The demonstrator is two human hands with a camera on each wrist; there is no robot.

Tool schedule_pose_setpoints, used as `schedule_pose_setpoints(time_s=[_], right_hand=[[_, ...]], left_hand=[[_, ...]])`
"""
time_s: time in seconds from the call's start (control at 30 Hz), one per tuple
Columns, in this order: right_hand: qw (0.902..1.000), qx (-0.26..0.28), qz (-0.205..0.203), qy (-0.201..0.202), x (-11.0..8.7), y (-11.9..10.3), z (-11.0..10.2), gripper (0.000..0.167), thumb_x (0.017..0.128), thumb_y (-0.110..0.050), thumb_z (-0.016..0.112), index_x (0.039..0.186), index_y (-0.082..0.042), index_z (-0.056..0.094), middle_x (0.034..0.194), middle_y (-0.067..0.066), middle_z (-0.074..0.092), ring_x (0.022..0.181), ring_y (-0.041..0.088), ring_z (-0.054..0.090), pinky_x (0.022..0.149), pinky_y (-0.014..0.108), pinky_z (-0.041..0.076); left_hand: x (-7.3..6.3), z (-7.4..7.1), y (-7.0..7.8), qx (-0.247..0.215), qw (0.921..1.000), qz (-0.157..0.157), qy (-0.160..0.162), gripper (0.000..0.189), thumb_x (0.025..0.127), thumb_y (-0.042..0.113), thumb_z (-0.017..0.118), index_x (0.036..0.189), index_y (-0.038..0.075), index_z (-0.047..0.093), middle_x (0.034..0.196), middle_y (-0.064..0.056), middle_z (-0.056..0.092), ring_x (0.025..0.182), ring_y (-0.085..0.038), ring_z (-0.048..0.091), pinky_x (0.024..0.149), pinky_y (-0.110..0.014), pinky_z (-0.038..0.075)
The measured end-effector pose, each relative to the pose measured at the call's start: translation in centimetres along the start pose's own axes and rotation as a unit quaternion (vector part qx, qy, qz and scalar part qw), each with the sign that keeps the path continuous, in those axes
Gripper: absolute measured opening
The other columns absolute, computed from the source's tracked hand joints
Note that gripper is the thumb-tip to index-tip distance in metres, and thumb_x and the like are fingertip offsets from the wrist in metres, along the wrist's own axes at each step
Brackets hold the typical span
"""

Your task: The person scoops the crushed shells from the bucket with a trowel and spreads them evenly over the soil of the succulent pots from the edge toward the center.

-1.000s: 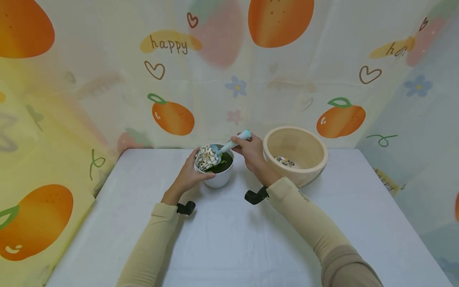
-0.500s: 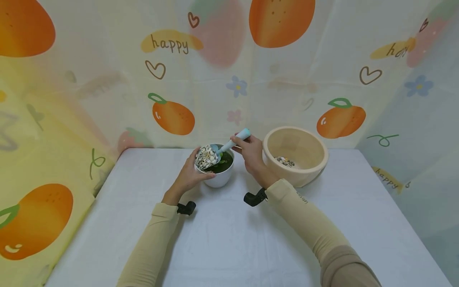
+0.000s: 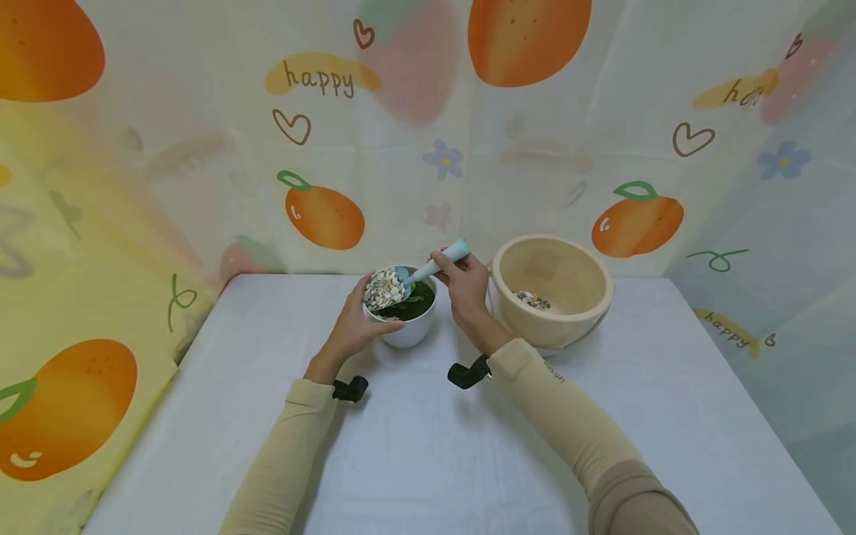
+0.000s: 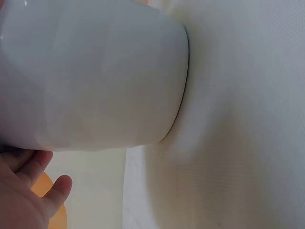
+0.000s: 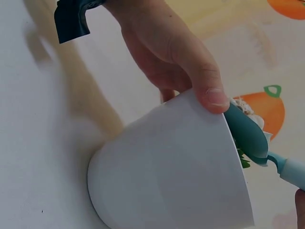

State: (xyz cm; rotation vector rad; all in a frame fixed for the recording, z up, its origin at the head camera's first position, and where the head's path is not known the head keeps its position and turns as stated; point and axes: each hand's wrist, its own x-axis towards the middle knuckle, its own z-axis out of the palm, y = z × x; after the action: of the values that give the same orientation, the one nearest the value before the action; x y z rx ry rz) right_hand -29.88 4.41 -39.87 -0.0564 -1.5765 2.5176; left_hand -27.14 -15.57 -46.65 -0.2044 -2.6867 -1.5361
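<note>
A small white plant pot (image 3: 409,336) stands on the table, with dark soil (image 3: 421,303) and a few green leaves inside. My left hand (image 3: 351,323) grips it from the left, the thumb near the rim. Over the pot's opening, my right hand (image 3: 469,290) holds a light-blue hand trowel (image 3: 438,261) by its handle. The trowel's scoop (image 5: 248,133) is heaped with pale, mixed-colour pebbles (image 3: 384,288) and sits at the rim beside my left thumb. Much of the soil is hidden under it. In the left wrist view the white pot fills the upper left.
Just right of my right hand is a large beige bowl-shaped pot (image 3: 583,316), with a small heap of pebbles (image 3: 532,300) at its bottom. A white cloth covers the table (image 3: 414,453). Behind hangs a printed fruit backdrop (image 3: 401,186).
The right wrist and forearm have shifted slightly left. Both hands keep their holds, and the loaded trowel stays over the white pot almost unmoved.
</note>
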Motion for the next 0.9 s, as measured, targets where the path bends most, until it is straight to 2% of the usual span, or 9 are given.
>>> schedule_pose_setpoints(time_s=[0.23,0.37,0.53,0.67,0.9], right_hand=[[0.9995,-0.020,-0.021,-0.008,-0.1,0.1,0.1,0.031,0.087,-0.001,0.071,0.110,0.016,0.059,0.088,0.003,0.067,0.102,0.033,0.069,0.084,0.033,0.058],[0.9983,-0.039,-0.040,-0.015,0.1,0.1,0.2,0.025,0.086,0.000,0.071,0.105,0.014,0.061,0.085,0.002,0.066,0.092,0.023,0.071,0.083,0.033,0.058],[0.9976,-0.044,-0.048,-0.024,0.1,0.0,0.2,0.011,0.086,-0.001,0.071,0.094,0.004,0.064,0.082,0.001,0.066,0.081,0.011,0.071,0.083,0.032,0.059],[0.9975,-0.045,-0.045,-0.031,0.1,0.0,0.1,0.010,0.087,-0.002,0.070,0.093,0.001,0.063,0.082,0.000,0.067,0.082,0.013,0.071,0.083,0.032,0.058],[0.9977,-0.040,-0.047,-0.029,0.0,0.3,0.3,0.011,0.087,0.000,0.070,0.093,0.003,0.063,0.080,0.000,0.066,0.079,0.011,0.071,0.083,0.035,0.058]], left_hand=[[-0.2,0.3,0.1,0.005,0.9999,0.003,0.016,0.114,0.068,0.040,0.088,0.155,0.015,0.020,0.154,-0.015,0.032,0.141,-0.034,0.031,0.113,-0.060,0.030],[-0.2,0.4,0.1,0.005,0.9997,0.008,0.024,0.113,0.067,0.039,0.088,0.154,0.014,0.020,0.153,-0.016,0.033,0.140,-0.034,0.032,0.113,-0.059,0.030],[-0.3,0.5,0.0,0.001,0.9995,0.012,0.030,0.114,0.068,0.037,0.088,0.154,0.009,0.019,0.154,-0.017,0.031,0.142,-0.034,0.029,0.115,-0.057,0.028],[-0.3,0.0,-0.1,0.003,0.9998,0.009,0.016,0.115,0.068,0.037,0.088,0.155,0.009,0.018,0.156,-0.018,0.027,0.143,-0.035,0.027,0.115,-0.058,0.027],[0.2,-0.9,-0.3,0.010,0.9995,-0.005,-0.031,0.117,0.070,0.039,0.086,0.157,0.014,0.012,0.160,-0.017,0.020,0.147,-0.036,0.022,0.116,-0.061,0.022]])
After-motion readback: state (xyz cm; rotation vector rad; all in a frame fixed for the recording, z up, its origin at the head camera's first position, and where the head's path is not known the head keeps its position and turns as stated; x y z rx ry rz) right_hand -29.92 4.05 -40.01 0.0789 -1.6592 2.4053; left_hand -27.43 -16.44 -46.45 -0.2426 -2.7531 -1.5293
